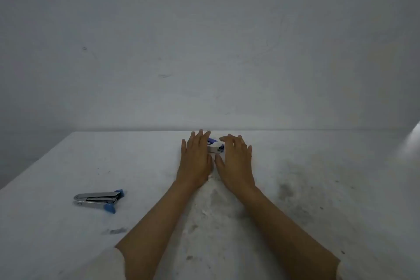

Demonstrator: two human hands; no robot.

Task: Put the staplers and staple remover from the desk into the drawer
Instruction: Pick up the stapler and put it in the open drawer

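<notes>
A white and blue stapler (215, 145) lies near the far edge of the white desk (318, 188), mostly hidden between my two hands. My left hand (196, 158) rests flat on the desk just left of it, fingers spread. My right hand (235, 159) arches over its right side with fingers apart; whether the fingertips touch it is unclear. A metal staple remover with blue tips (98, 199) lies on the desk at the left, far from both hands. No drawer is in view.
A bare grey wall (204, 41) rises right behind the desk's far edge. The desk's left edge (34, 166) runs diagonally toward me. Dark smudges mark the desk surface at the right.
</notes>
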